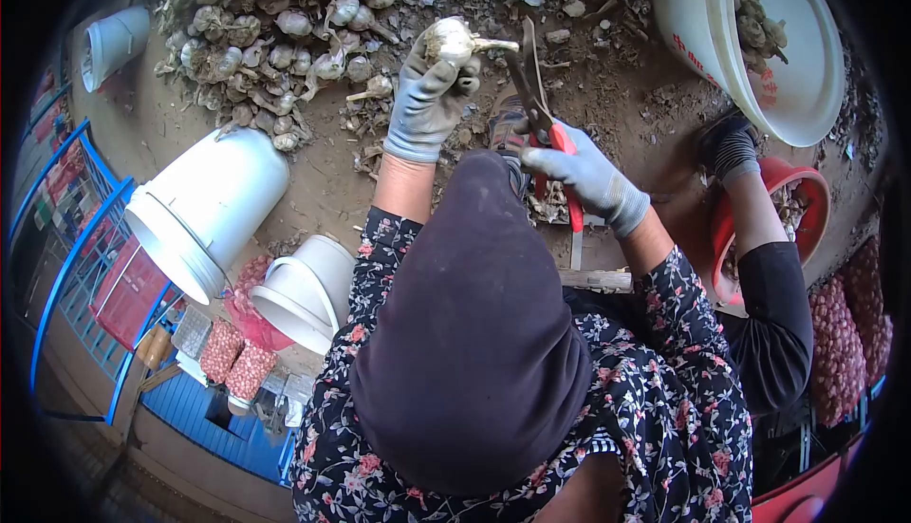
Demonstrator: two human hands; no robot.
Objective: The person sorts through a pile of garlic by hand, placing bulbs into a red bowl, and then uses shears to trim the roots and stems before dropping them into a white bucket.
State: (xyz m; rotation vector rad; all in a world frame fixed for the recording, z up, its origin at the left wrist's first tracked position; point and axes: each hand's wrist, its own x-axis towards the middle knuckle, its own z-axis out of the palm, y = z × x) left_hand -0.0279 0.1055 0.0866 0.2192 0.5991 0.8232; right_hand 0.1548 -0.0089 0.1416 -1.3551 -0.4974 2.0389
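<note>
My left hand [422, 110], in a grey-white work glove, is closed around a garlic bulb [450, 42]. The bulb's cut-looking stem points right, toward the shears. My right hand [593, 178], gloved too, grips a pair of red-handled pruning shears [537, 110]. Their dark blades point up and stand slightly apart close to the stem's tip; whether they touch it I cannot tell. Left of my left hand lies a big heap of garlic bulbs [285, 58] with stems on.
Large white buckets [213, 200] lie tipped at left, and a pale tub [697, 25] holding garlic is at upper right. A red basin [795, 177] stands by a person's lower leg [756, 210]. Filled mesh bags [835, 352] are at right. Dry stem scraps cover the dirt floor.
</note>
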